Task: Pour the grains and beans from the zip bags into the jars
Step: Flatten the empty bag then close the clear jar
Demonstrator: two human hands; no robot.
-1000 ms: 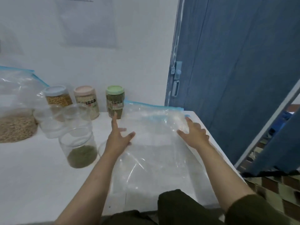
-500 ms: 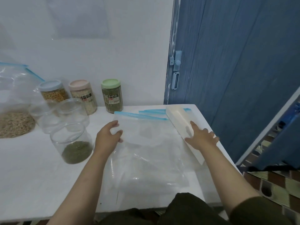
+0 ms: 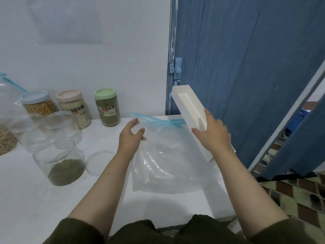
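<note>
Empty clear zip bags [image 3: 167, 155] with blue zip strips lie stacked on the white table [image 3: 26, 199]. My left hand [image 3: 131, 138] pinches the top bag's upper left edge and lifts it. My right hand [image 3: 213, 133] grips a long white open box [image 3: 189, 108], tilted up off the table above the bags' right side. An open glass jar [image 3: 59, 164] holding green beans at its bottom stands to the left. A zip bag of grain [image 3: 7, 131] leans at the far left.
Three lidded jars stand by the wall: blue lid [image 3: 37, 104], pink lid [image 3: 74, 108], green lid [image 3: 107, 107]. Two empty glass jars [image 3: 52, 127] sit before them. A clear lid [image 3: 98, 162] lies beside the open jar. A blue door [image 3: 246, 76] bounds the table's right side.
My right hand has lifted the white box off the bags and tilted it upward. My left hand has raised the top bag's edge.
</note>
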